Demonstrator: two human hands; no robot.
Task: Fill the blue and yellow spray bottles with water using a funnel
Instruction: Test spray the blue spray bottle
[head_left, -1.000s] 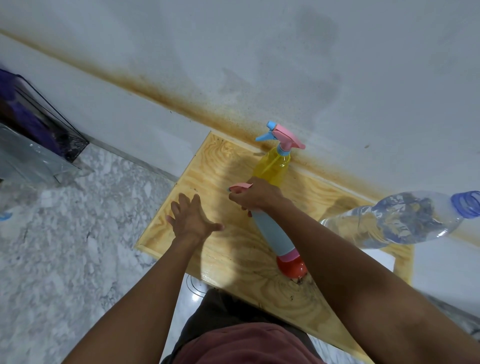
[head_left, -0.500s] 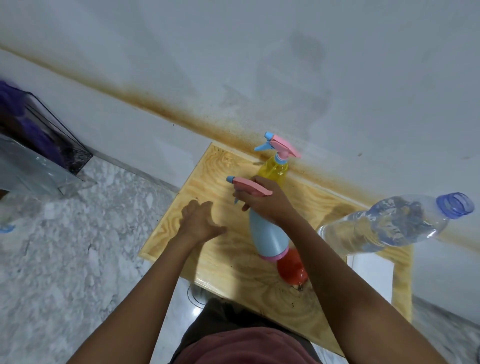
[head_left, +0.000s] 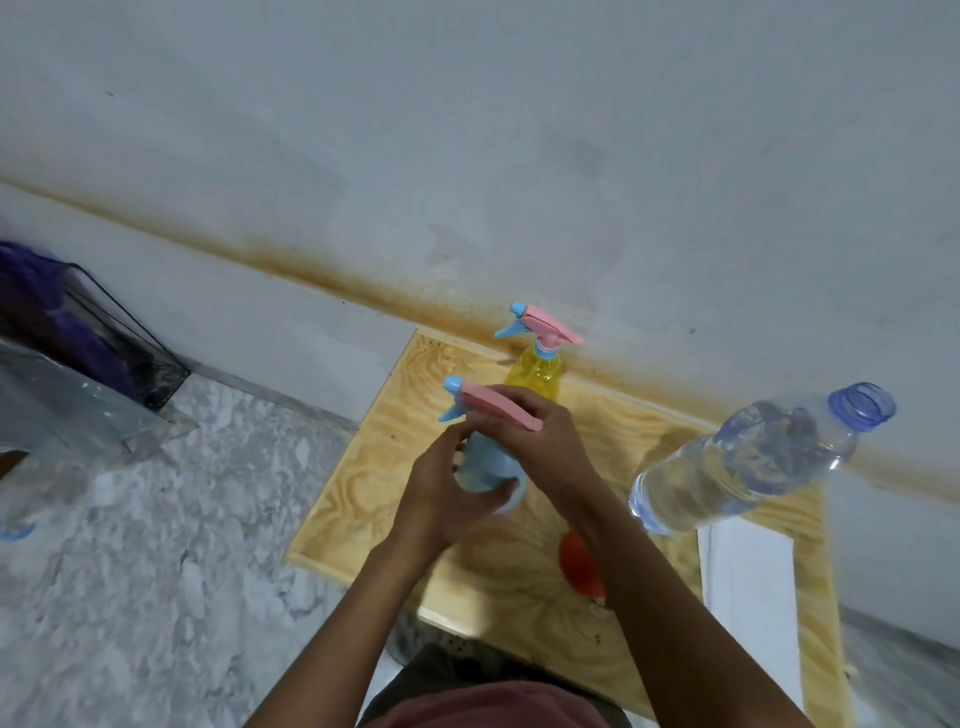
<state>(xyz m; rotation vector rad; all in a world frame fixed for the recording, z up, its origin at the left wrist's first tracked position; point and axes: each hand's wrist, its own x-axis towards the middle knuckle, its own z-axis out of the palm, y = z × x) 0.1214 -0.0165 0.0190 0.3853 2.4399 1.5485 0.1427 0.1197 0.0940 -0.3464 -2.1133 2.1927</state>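
The worktop (head_left: 363, 467) is pale plywood with bold swirling grain, bare and matt. Mid-frame, the blue bottle (head_left: 485, 465) is opaque plastic with a dull, satiny skin. Its pink trigger head (head_left: 498, 410) is smooth plastic. Just above it in the frame, the yellow bottle (head_left: 537, 371) is translucent and glossy. At right, the water bottle (head_left: 737, 462) is thin clear plastic — ribbed and shiny. The orange funnel (head_left: 574, 564) looks like smooth plastic. At lower left, the floor (head_left: 156, 571) is grey-white marbled stone or tile. The wall (head_left: 467, 156) is matt paint — rust-stained along one band.
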